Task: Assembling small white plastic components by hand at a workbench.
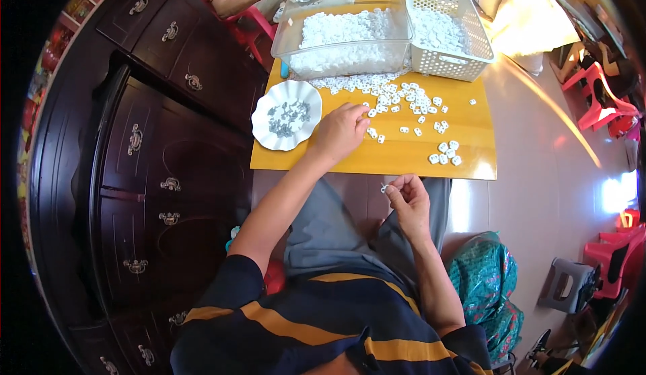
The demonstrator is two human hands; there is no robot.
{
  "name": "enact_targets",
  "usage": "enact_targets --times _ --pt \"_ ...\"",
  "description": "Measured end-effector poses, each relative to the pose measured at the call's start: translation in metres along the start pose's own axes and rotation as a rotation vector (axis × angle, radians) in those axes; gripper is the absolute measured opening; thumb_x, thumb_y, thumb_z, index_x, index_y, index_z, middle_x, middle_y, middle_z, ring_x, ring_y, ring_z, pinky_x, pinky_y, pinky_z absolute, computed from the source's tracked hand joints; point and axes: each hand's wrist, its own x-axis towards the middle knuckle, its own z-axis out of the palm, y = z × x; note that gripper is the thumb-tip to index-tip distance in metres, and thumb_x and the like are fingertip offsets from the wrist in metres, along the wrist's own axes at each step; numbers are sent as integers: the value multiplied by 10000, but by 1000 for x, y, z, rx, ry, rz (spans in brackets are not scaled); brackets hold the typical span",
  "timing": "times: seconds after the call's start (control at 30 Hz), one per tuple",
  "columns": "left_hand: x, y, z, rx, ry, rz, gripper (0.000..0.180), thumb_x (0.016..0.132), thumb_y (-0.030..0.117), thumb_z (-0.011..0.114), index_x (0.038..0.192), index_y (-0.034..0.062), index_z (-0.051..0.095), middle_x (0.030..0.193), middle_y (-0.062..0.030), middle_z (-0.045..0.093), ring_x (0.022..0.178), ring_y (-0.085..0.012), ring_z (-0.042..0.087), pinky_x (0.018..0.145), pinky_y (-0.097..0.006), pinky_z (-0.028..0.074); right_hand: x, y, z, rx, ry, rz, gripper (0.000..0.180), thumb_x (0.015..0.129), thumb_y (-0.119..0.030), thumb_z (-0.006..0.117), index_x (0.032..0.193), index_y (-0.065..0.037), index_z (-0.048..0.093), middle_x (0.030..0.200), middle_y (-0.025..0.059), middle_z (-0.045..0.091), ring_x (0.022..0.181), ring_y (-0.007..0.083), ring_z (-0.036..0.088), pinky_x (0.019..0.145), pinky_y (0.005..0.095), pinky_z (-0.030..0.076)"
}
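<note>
While the left hand (341, 131) reaches across a yellow table (404, 153), its fingers curled down onto loose white clips (404, 99) just beside a scalloped plate (286, 115) of small grey bits, the right hand (408, 203) hovers off the table's near edge, pinching 1 clip (384, 188) between thumb and fingertips. Behind the scatter stand a clear tub (343, 35) and a white basket (449, 33), both stocked with more clips (another person's arm shows at the far end). Held over the lap, the pinched clip could slip and drop out of sight; a careless sweep of the left wrist might nudge the plate.
</note>
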Motion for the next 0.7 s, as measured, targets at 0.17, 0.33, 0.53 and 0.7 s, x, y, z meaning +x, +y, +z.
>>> enact_targets --times 0.17,0.33,0.53,0.7 --pt "16 -6 15 98 -7 5 185 878 216 684 1008 87 717 913 -118 684 818 -334 683 728 -448 554 3 1 -5 10 21 -1 101 946 -5 658 956 -46 567 784 -49 573 646 11 494 561 171 392" --pt "22 -5 21 246 -26 57 143 870 195 670 930 69 701 872 -118 662 808 -339 685 722 -470 559 4 1 -6 1 40 -4 102 943 -12 665 956 -47 570 781 -50 570 645 8 493 560 173 392" --pt "25 -9 22 336 -12 112 114 866 159 641 833 53 667 861 -129 664 767 -356 680 677 -475 558 3 0 -4 7 25 -19 100 943 -9 661 961 -44 570 781 -50 569 648 9 494 566 172 397" --pt "13 -16 11 18 20 -4 144 884 145 637 912 17 696 838 -132 692 629 -274 662 575 -385 536 1 0 -2 15 22 -18 102 944 -5 659 961 -45 567 798 -50 568 659 7 493 572 170 396"
